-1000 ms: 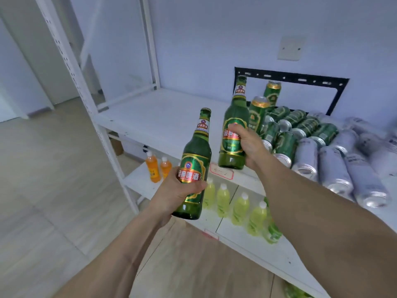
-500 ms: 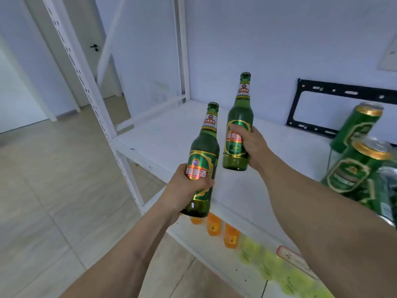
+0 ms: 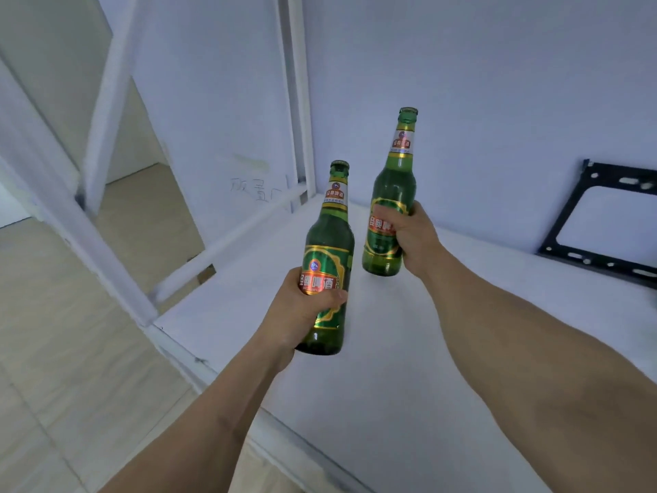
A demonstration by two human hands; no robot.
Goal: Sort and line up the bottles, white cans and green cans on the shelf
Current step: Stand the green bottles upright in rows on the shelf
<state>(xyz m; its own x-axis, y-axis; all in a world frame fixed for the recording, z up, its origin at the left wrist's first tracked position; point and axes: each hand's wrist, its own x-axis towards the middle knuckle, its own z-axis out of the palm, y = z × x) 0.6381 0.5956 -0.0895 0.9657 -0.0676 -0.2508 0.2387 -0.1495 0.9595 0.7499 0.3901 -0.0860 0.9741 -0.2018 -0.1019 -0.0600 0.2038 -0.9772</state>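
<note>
I hold two green glass beer bottles upright over the white shelf (image 3: pixel 373 403). My left hand (image 3: pixel 302 314) grips the nearer bottle (image 3: pixel 329 240) around its red and gold label, above the shelf's left front part. My right hand (image 3: pixel 412 240) grips the farther bottle (image 3: pixel 393 183) at its label, toward the shelf's back left corner. Both bottles keep their caps. The two bottles are a little apart and neither clearly touches the shelf. No cans are in view.
White shelf uprights (image 3: pixel 298 101) stand at the back left corner and a perforated post (image 3: pixel 89 243) at the front left. A black metal bracket (image 3: pixel 601 222) leans on the wall at the right. Pale tiled floor (image 3: pixel 53 350) lies to the left.
Both hands have carried their bottles leftward over the bare end of the shelf. The view swung left, so the cans and the lower shelf drinks dropped out of sight.
</note>
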